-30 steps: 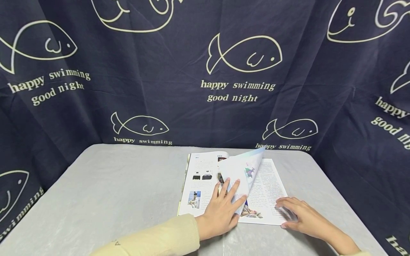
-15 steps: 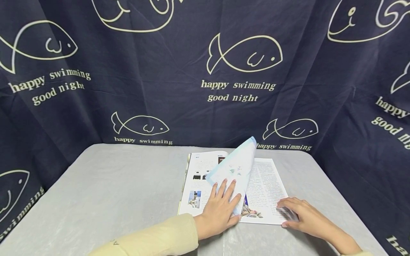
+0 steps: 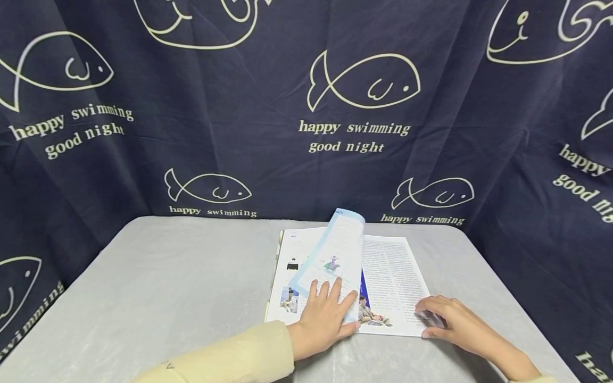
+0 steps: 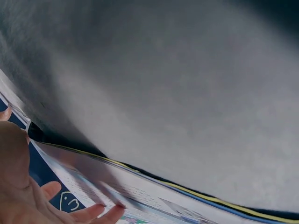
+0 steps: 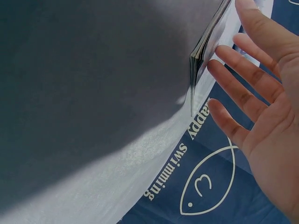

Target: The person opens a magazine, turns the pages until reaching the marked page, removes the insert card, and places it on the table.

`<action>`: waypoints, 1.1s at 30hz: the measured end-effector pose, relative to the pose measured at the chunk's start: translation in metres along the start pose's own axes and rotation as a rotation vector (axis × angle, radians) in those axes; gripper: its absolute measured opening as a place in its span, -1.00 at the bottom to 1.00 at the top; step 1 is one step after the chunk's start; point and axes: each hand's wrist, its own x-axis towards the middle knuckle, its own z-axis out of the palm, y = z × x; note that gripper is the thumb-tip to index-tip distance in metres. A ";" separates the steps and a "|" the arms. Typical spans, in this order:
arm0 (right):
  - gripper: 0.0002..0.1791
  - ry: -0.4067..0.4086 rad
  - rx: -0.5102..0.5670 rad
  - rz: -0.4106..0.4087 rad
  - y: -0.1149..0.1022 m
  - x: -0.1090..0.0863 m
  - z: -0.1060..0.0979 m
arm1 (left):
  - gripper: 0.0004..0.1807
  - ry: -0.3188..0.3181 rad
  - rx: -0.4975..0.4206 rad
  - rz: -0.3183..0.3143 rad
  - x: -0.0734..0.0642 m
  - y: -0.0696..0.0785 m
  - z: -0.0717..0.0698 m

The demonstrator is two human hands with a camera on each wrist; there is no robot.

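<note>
An open magazine (image 3: 392, 271) lies on the table, its right page dense with text and a picture near the bottom. One loose-standing page (image 3: 340, 239), pale with a blue border and a small coloured drawing, leans over to the left across the left page. On the lower part of that page my left hand (image 3: 323, 314) rests with its fingers spread and straight. My right hand (image 3: 450, 322) is at the lower right corner of the magazine, fingers relaxed and slightly bent, fingertips at the page. In the right wrist view the magazine's corner (image 5: 198, 56) shows several layered sheets beside the fingers.
A grey cloth-covered table (image 3: 182, 287) extends widely to the left of the magazine. Behind and at both sides hangs a dark blue curtain (image 3: 268, 106) with white fish drawings and lettering.
The blue-bordered page has swung from right to left, and now leans over the left page. My left hand has shifted slightly left and down with it; the right hand has hardly moved.
</note>
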 end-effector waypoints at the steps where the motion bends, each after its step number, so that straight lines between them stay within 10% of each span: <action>1: -0.54 0.006 0.002 -0.006 0.000 0.000 0.000 | -0.36 -0.009 0.000 -0.003 0.000 0.000 0.000; 33: -0.66 -0.079 0.005 0.040 -0.003 -0.001 -0.006 | -0.31 0.064 0.023 0.041 -0.002 -0.001 0.000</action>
